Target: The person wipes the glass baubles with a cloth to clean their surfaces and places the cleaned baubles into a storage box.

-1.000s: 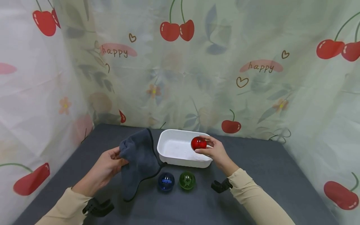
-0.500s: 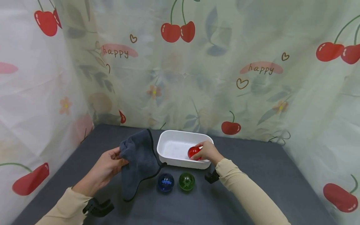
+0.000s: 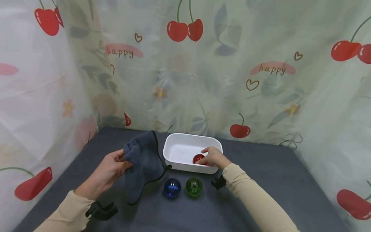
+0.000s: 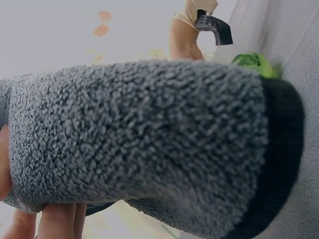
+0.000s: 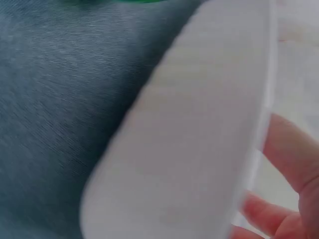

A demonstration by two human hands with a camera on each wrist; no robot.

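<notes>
My left hand (image 3: 108, 172) pinches a dark grey-blue cloth (image 3: 145, 161) with black edging between thumb and fingers. The cloth hangs down and fills much of the left wrist view, its fuzzy pile (image 4: 139, 129) close to the camera. My right hand (image 3: 214, 157) reaches over the near right side of a white rectangular container (image 3: 176, 164). A glossy red ball (image 3: 197, 158) lies low inside it, partly covered by the thumb, with the fingers spread apart above it. In the right wrist view, the fingers (image 5: 291, 149) show beyond the container's rim; the ball is hidden there.
A clear blue ball (image 3: 172, 188) and a clear green ball (image 3: 194, 187) stand side by side on the dark grey table (image 3: 261, 180), in front of the container. A cherry-patterned curtain (image 3: 185, 80) encloses the back and sides.
My right hand has lowered the red ball from above the container into it, and its fingers have loosened from the ball. The left hand keeps its hold on the cloth, almost still.
</notes>
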